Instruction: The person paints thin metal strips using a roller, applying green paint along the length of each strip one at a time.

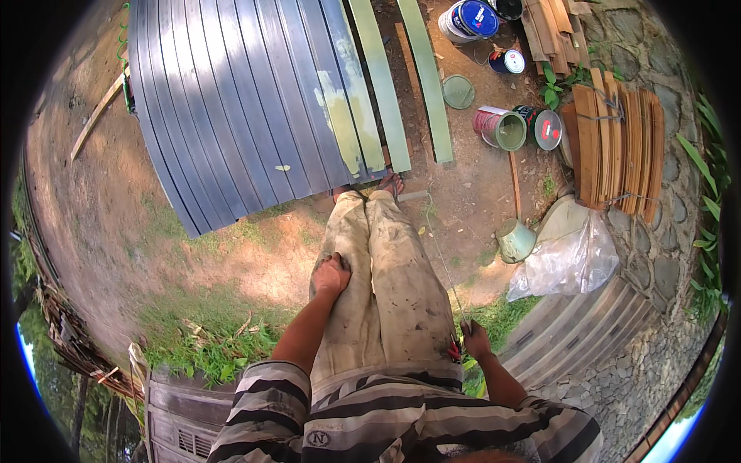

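My right hand (pixel 476 339) is closed around the lower part of a paint roller (pixel 442 258) with a long thin rod; a red grip end shows beside my hip. Its small pale roller head (pixel 413 196) hangs just above the ground, past my right foot. Curled and seemingly holding nothing, my left hand (pixel 332 273) rests on the thigh of my stained trousers. In front of my feet lie dark grey-blue boards (pixel 239 100) side by side, the rightmost ones patched with pale green paint. Two separate pale green boards (pixel 382 85) (pixel 426 81) lie to their right.
An open paint can (pixel 510 132) stands by a dark can (pixel 546 129), with more cans (pixel 472 21) farther off. Bundled wooden slats (pixel 617 147) lean at the stone wall. Nearer are a tilted pale bucket (pixel 515 241), clear plastic sheeting (pixel 567 262) and corrugated sheets (pixel 579 332).
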Tool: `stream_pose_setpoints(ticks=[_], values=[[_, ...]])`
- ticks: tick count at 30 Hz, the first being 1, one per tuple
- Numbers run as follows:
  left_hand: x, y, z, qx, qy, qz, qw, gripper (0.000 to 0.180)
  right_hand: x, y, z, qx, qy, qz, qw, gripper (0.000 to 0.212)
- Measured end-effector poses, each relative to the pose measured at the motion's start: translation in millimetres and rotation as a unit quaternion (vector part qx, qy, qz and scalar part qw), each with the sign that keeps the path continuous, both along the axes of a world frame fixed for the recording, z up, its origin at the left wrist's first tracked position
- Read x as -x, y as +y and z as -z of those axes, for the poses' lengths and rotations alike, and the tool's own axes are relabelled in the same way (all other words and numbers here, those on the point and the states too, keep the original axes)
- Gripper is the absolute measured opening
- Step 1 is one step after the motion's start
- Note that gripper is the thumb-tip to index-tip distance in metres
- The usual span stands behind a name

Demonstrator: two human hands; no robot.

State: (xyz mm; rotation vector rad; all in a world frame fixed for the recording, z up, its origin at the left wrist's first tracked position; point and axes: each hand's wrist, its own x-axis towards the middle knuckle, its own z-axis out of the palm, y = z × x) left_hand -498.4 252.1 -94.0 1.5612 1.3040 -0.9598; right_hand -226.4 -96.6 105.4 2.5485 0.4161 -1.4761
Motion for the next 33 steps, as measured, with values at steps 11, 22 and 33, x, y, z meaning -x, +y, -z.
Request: stream_pose_setpoints(ticks=[11, 22, 33], values=[[-1, -2, 2, 0.000, -0.004, 0.027, 1.000, 0.044, -18, -4, 13, -0.051, -0.067, 0.032, 0.996, 0.061], [-11, -5, 2, 0.008, 0.021, 0.021, 1.000, 0.047, -60, 6, 32, -0.121, -0.088, 0.015, 0.989, 0.047], [-28, -16, -6, -0.022, 0.014, 0.010, 1.000, 0.041, -94, 0, 5, -0.051, -0.037, -0.005, 0.998, 0.057]])
